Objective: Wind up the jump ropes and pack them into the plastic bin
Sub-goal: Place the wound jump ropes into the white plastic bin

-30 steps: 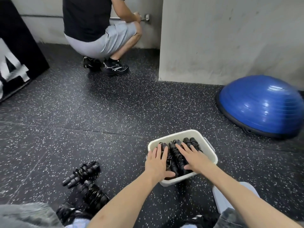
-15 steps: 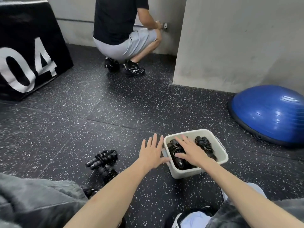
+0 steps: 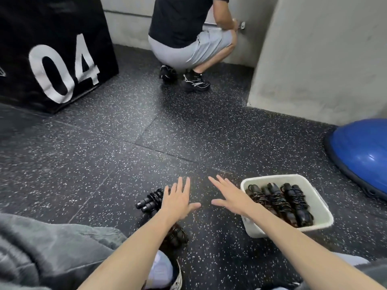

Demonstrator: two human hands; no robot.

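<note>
A white plastic bin (image 3: pixel 318 206) stands on the floor at the right, with several wound black jump ropes (image 3: pixel 280 201) lying side by side in it. More wound black ropes (image 3: pixel 149 200) lie on the floor at the left, and another bundle (image 3: pixel 176 237) shows under my left forearm. My left hand (image 3: pixel 178 203) hovers with fingers spread, just right of the floor ropes and partly over them. My right hand (image 3: pixel 230 195) is spread flat above the floor, just left of the bin. Neither hand holds anything.
A person (image 3: pixel 188 38) squats at the far wall. A black box marked 04 (image 3: pixel 54 59) stands at the back left, a blue balance dome (image 3: pixel 362 155) at the right, a concrete pillar (image 3: pixel 318 59) behind it. My knee and shoe (image 3: pixel 163 273) are below.
Both hands have lifted out of the bin and moved left; the left now reaches the ropes on the floor. The view has turned left.
</note>
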